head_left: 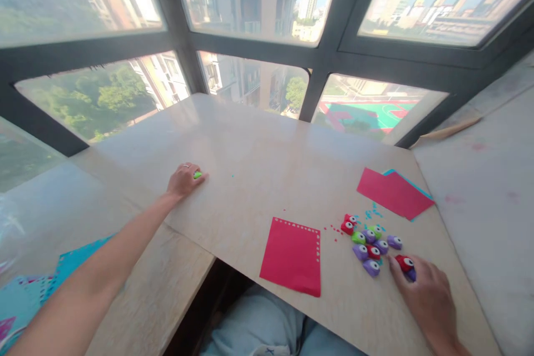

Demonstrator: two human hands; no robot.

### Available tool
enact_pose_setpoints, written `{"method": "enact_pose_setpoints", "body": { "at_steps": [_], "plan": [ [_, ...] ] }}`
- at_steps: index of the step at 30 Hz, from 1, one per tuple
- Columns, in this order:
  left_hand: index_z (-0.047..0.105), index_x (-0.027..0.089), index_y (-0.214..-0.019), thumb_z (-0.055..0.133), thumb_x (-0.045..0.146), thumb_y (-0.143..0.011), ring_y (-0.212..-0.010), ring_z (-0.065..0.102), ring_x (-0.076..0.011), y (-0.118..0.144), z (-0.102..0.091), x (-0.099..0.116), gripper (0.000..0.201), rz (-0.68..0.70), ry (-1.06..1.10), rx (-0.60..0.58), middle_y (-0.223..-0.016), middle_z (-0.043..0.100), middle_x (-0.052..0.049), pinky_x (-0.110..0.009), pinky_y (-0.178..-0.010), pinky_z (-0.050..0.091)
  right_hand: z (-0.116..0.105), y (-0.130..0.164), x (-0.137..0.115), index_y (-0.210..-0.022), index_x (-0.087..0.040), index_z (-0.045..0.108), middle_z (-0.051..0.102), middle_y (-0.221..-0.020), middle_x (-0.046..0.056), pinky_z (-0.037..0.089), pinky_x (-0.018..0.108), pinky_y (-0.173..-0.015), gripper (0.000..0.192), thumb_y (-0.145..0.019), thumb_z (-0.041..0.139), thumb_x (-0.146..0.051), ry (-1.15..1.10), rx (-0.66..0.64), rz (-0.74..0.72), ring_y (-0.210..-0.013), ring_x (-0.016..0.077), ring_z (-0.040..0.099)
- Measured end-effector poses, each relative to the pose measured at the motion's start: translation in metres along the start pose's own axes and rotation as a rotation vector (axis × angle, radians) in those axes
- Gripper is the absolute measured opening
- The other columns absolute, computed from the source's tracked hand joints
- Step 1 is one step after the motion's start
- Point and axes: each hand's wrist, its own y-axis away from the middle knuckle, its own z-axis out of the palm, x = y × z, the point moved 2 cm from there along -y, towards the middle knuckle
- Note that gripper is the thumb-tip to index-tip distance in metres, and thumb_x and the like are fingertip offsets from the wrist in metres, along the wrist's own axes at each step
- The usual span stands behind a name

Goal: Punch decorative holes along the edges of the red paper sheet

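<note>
right hand (429, 295) low at the near right edge of the board (258, 178), fingers closing round a red paper punch (404, 262) with a purple one just under it, so gripping or about to lift, contact looks real but how tight i cannot tell. just left of it the cluster of small punches (369, 240), red, green, purple, touching each other. near centre a red paper sheet (292, 256) lies flat, row of punched holes along its top and right edge, overhanging the board's near edge slightly. tiny red and teal confetti bits (374, 213) scattered between sheet and cluster. farther right a stack of red and teal paper (394, 192). left hand (183, 179) stretched well apart, far left on the board, closed over a green punch (197, 174), only its tip showing. step looks like picking a punch for the edge work; next move likely needs lifting the red punch clear of its neighbours and lining its slot on an unpunched edge. window (258, 39) beyond.
</note>
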Motion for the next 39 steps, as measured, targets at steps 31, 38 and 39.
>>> {"method": "enact_pose_setpoints", "body": {
  "at_steps": [31, 38, 39],
  "plan": [
    [0.05, 0.032, -0.123, 0.038, 0.051, -0.086, -0.117, 0.052, -0.0296, 0.0, -0.041, 0.067, 0.042, 0.179, -0.043, 0.304, -0.125, 0.061, -0.004, -0.045, -0.099, 0.035, -0.018, 0.005, -0.005, -0.085, -0.015, 0.062, 0.054, -0.087, 0.007, 0.032, 0.025, -0.05, 0.028, -0.091, 0.049, -0.04, 0.245, -0.222, 0.248, -0.064, 0.0149, 0.052],
    [0.055, 0.024, -0.112, 0.05, 0.041, -0.088, -0.119, 0.054, -0.0266, -0.004, -0.043, 0.141, 0.029, 0.515, 0.047, 0.368, -0.124, 0.062, -0.009, -0.04, -0.099, 0.038, -0.021, 0.013, 0.004, -0.081, -0.016, 0.06, 0.057, -0.084, 0.006, 0.031, 0.025, -0.048, 0.03, -0.091, 0.047, -0.04, 0.231, -0.175, 0.201, -0.061, 0.0146, 0.053],
    [0.056, 0.024, -0.11, 0.051, 0.039, -0.088, -0.118, 0.055, -0.0268, -0.001, -0.042, 0.155, 0.027, 0.569, 0.066, 0.347, -0.123, 0.063, -0.009, -0.041, -0.099, 0.039, -0.021, 0.014, 0.004, -0.081, -0.016, 0.06, 0.057, -0.084, 0.006, 0.031, 0.025, -0.048, 0.03, -0.091, 0.047, -0.041, 0.226, -0.176, 0.192, -0.061, 0.0148, 0.053]
  ]
}}
